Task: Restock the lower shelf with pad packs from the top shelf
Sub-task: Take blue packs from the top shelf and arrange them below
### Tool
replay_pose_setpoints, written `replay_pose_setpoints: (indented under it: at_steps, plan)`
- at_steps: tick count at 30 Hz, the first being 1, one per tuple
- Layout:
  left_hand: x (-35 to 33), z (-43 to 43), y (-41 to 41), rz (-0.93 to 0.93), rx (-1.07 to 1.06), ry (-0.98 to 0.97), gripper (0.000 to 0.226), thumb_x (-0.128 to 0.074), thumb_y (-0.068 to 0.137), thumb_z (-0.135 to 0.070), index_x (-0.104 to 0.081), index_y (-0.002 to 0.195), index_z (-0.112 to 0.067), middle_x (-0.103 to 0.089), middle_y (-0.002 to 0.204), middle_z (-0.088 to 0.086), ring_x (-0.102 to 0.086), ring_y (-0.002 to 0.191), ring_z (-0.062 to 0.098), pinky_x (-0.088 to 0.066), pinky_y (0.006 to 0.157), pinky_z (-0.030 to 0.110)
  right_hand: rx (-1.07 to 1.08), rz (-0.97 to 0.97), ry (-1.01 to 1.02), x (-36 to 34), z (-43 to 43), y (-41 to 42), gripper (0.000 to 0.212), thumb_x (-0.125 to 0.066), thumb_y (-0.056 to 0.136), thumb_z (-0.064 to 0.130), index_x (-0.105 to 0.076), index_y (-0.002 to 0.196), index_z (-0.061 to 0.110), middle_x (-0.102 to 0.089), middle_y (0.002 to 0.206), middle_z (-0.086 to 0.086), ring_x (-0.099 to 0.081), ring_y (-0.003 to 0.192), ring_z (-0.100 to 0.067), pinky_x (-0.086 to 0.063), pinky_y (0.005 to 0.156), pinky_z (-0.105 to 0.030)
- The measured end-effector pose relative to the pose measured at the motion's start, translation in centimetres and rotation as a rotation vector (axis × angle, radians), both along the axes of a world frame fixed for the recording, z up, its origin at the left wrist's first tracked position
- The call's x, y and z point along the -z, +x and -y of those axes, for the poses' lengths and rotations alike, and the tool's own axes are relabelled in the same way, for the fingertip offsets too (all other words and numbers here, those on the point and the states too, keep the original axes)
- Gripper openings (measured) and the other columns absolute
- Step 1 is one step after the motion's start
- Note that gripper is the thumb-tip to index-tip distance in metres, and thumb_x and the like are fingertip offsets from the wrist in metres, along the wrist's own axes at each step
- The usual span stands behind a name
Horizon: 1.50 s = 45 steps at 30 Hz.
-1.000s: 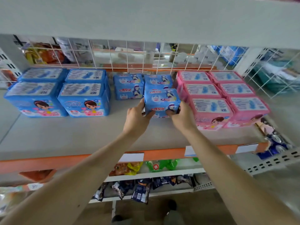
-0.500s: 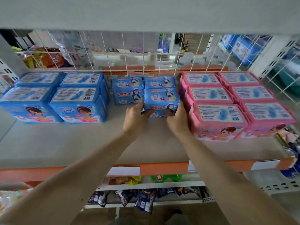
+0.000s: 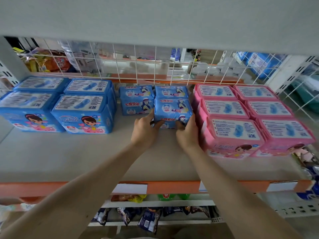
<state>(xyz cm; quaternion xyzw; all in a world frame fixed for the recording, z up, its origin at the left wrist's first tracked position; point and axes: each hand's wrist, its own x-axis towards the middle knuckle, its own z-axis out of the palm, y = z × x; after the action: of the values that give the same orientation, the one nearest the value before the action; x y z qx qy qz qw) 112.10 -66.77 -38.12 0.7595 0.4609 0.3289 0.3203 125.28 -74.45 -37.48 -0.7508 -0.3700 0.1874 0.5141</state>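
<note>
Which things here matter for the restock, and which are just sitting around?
Job: small blue pad pack, gripped by left hand and right hand; matching small blue packs behind it; shelf board.
Idle: large blue packs, pink packs (untouched); wire mesh back; snack bags below.

Both bare forearms reach forward from the lower corners of the view and converge, so the hands sit close together with a narrow gap between them. The left hand [image 3: 145, 131] shows its back to the camera, fingers lying up the left side of the small blue pack [image 3: 172, 112] and thumb curled in against its lower front. The right hand [image 3: 187, 134] mirrors it, fingers wrapped along the pack's right side, thumb tucked at the lower front; both wrists are nearly straight.
</note>
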Motion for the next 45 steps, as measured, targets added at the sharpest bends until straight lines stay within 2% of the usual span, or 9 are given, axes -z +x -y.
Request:
replay_pose_setpoints:
  at_steps: [3, 7, 12, 17, 22, 31, 36, 42, 45]
  plan:
    - [-0.4, 0.4, -0.5, -0.078, 0.025, 0.030, 0.048, -0.068, 0.093, -0.037, -0.060, 0.136, -0.018, -0.074, 0.113, 0.007, -0.065, 0.106, 0.031, -0.051, 0.092, 0.037, -0.012, 0.056, -0.032, -0.7, 1.1, -0.5, 0.054, -0.055, 0.099, 0.009, -0.034, 0.149, 0.006, -0.051, 0.145, -0.014, -0.046, 0.136, -0.026, -0.037, 0.112, -0.033]
    - [-1.2, 2.0, -2.6, -0.098, -0.007, 0.090, 0.050, -0.065, 0.092, -0.047, -0.059, 0.134, -0.020, -0.073, 0.116, 0.000, -0.063, 0.096, 0.018, -0.042, 0.080, 0.024, 0.029, 0.094, -0.104, -1.5, 3.0, -2.2, 0.054, -0.051, 0.102, 0.026, -0.033, 0.150, 0.009, -0.053, 0.143, -0.014, -0.049, 0.133, -0.029, -0.038, 0.107, -0.030]
    - [-2.8, 4.1, -5.6, -0.141, 0.037, 0.194, 0.043, -0.059, 0.094, -0.047, -0.054, 0.128, -0.021, -0.062, 0.115, -0.004, -0.058, 0.109, 0.018, -0.054, 0.081, 0.035, 0.020, 0.148, -0.114, -3.8, 5.8, -4.8, 0.057, -0.044, 0.100, 0.050, -0.039, 0.146, 0.016, -0.051, 0.146, -0.008, -0.048, 0.133, -0.028, -0.035, 0.102, -0.031]
    - [-3.7, 5.5, -7.9, -0.253, 0.176, 0.300, 0.059, -0.054, 0.095, -0.052, -0.043, 0.143, -0.019, -0.051, 0.139, 0.001, -0.046, 0.126, 0.024, -0.048, 0.095, 0.041, 0.037, 0.239, -0.184, -5.4, 7.8, -6.8, 0.063, -0.039, 0.100, 0.059, -0.029, 0.152, 0.024, -0.033, 0.160, 0.000, -0.031, 0.145, -0.021, -0.028, 0.119, -0.047]
    - [-3.6, 7.3, -10.4, -0.237, 0.267, 0.389, 0.061, -0.045, 0.097, -0.055, -0.047, 0.146, -0.018, -0.049, 0.149, 0.002, -0.043, 0.136, 0.025, -0.039, 0.108, 0.041, 0.006, 0.469, -0.340, -5.6, 10.4, -9.3, 0.087, -0.020, 0.090, 0.079, -0.016, 0.158, 0.026, -0.014, 0.166, -0.001, -0.012, 0.153, -0.019, -0.010, 0.122, -0.039]
    - [-5.2, 10.1, -15.0, -0.252, 0.205, 0.398, 0.062, -0.034, 0.100, -0.058, -0.049, 0.145, -0.017, -0.048, 0.151, 0.002, -0.042, 0.138, 0.025, -0.037, 0.109, 0.042, -0.104, 0.599, -0.412, -7.4, 13.2, -12.0, 0.087, -0.014, 0.086, 0.082, -0.012, 0.157, 0.030, -0.002, 0.168, 0.001, -0.002, 0.154, -0.020, -0.006, 0.124, -0.044]
    - [-7.0, 13.2, -17.1, -0.310, 0.114, 0.408, 0.067, -0.027, 0.098, -0.062, -0.046, 0.147, -0.020, -0.044, 0.154, 0.000, -0.038, 0.141, 0.024, -0.031, 0.112, 0.044, -0.166, 0.665, -0.362, -9.0, 16.2, -12.9, 0.080, -0.021, 0.091, 0.075, -0.016, 0.158, 0.030, -0.005, 0.168, -0.003, -0.006, 0.154, -0.023, -0.010, 0.124, -0.051]
    - [-11.0, 18.6, -19.1, -0.344, 0.037, 0.458, 0.069, -0.027, 0.096, -0.063, -0.045, 0.147, -0.020, -0.043, 0.154, 0.001, -0.037, 0.142, 0.026, -0.029, 0.113, 0.045, -0.247, 0.653, -0.263, -13.2, 21.2, -13.6, 0.073, -0.034, 0.095, 0.069, -0.017, 0.157, 0.034, -0.005, 0.168, 0.001, -0.003, 0.154, -0.018, -0.005, 0.125, -0.047]
    - [-13.7, 21.4, -20.1, -0.342, -0.002, 0.478, 0.066, -0.031, 0.097, -0.061, -0.044, 0.148, -0.021, -0.040, 0.156, -0.001, -0.033, 0.144, 0.026, -0.027, 0.116, 0.045, -0.261, 0.661, -0.164, -15.9, 23.6, -14.4, 0.073, -0.043, 0.095, 0.063, -0.024, 0.157, 0.030, -0.013, 0.167, 0.002, -0.009, 0.154, -0.017, -0.012, 0.124, -0.048]
